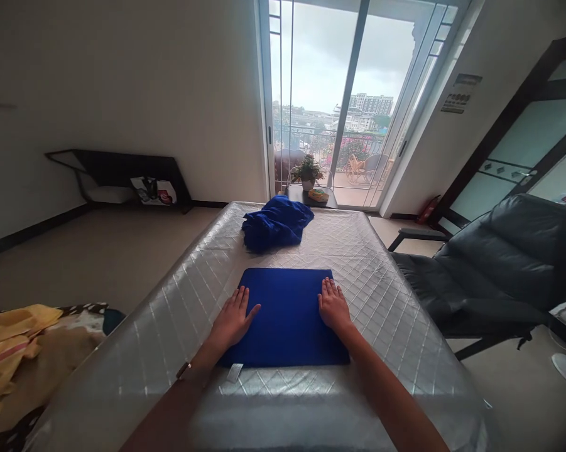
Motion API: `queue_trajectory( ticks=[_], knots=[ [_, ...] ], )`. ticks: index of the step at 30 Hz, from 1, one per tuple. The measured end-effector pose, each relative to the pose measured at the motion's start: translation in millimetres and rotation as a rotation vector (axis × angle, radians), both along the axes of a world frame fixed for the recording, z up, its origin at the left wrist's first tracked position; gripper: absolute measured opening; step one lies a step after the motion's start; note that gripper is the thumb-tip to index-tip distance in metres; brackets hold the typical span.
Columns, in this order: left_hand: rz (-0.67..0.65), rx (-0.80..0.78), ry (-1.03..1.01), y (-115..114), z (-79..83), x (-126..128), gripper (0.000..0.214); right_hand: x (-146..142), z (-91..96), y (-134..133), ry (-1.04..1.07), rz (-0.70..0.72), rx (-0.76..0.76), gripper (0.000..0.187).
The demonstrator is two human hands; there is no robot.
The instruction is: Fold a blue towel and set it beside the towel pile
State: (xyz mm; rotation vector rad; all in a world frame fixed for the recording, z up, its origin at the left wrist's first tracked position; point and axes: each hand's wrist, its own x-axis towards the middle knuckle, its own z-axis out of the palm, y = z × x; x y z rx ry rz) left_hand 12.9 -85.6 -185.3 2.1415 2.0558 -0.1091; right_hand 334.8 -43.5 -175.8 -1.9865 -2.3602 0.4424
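A blue cloth (pixel 287 320), folded into a flat rectangle, lies on a table with a silvery quilted cover (pixel 386 351). A small white label (pixel 234 373) sticks out from its near left edge. My left hand (pixel 235 317) rests flat over the cloth's left edge, fingers stretched forward and thumb apart. On the opposite edge my right hand (pixel 333 302) lies flat with its fingers extended. Both palms press on the cloth without gripping it. Beyond it a crumpled blue cloth (pixel 277 225) sits in a heap, apart from the folded one.
A black armchair (pixel 494 263) stands close on the right. Yellow and brown fabric (pixel 32 358) is piled at the lower left. Past the far edge, a small table holds a potted plant (pixel 308 172) before glass sliding doors. A dark folded frame (pixel 132 176) leans by the left wall.
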Motion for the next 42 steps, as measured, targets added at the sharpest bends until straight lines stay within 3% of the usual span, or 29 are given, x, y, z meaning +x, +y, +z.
queue_trajectory(
  ticks=[4, 7, 9, 15, 18, 22, 29, 32, 37, 42],
  knots=[
    [-0.018, 0.027, 0.005, 3.5, 7.3, 3.6, 0.091, 11.1, 14.8, -31.0, -0.018, 0.073, -0.064, 0.059],
    [-0.060, 0.046, -0.021, 5.9, 13.1, 22.4, 0.090, 14.4, 18.1, -53.9, 0.017, 0.073, -0.057, 0.061],
    [-0.148, 0.018, -0.073, 7.0, 17.9, 51.5, 0.086, 13.2, 16.3, -62.9, 0.031, 0.049, -0.060, 0.062],
    [-0.493, 0.016, -0.246, 9.5, 25.4, 169.8, 0.076, 11.5, 6.4, -67.5, 0.033, 0.037, -0.073, 0.060],
    [-0.549, 0.038, -0.277, 9.4, 21.2, 193.5, 0.074, 13.4, 4.4, -68.3, 0.033, 0.038, -0.064, 0.058],
    [-0.530, 0.054, -0.253, 3.0, 13.4, 168.9, 0.072, 13.4, 6.8, -69.9, 0.048, 0.015, -0.063, 0.059],
    [-0.237, 0.038, -0.099, -22.0, 6.4, 57.5, 0.075, 11.8, 14.2, -70.3, 0.066, -0.006, -0.089, 0.059],
    [-0.105, 0.057, -0.038, -32.9, 7.3, 21.9, 0.079, 12.3, 16.0, -69.3, 0.061, 0.000, -0.097, 0.059],
    [-0.072, 0.023, -0.018, -38.5, 10.4, 4.1, 0.084, 13.3, 22.9, -78.6, 0.035, 0.008, -0.084, 0.059],
    [-0.031, 0.056, -0.018, -27.5, 21.7, 18.3, 0.087, 16.2, 26.6, -109.5, 0.061, 0.019, -0.099, 0.059]
  ],
)
